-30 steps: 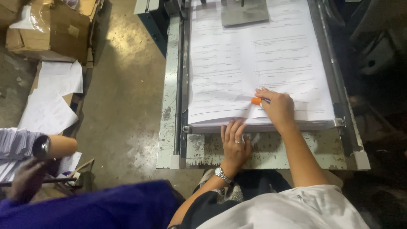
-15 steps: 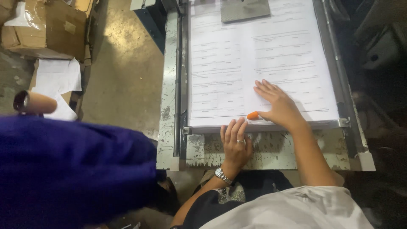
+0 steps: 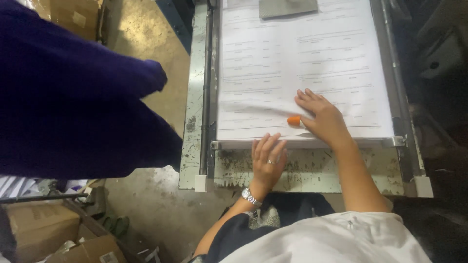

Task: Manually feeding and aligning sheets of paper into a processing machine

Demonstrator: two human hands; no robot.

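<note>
A co-worker's dark blue sleeve (image 3: 73, 97) now fills the left. The paper stack (image 3: 302, 63) stays on the worktop (image 3: 317, 170); right hand (image 3: 324, 119) presses flat, fingers spread; left hand (image 3: 267, 158) touches its front edge, fingers loose, having barely moved.

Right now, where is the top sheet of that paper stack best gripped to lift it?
At the near edge of the top sheet, from the front by the left hand. The right hand has rucked it up there; rails block both sides.
</note>
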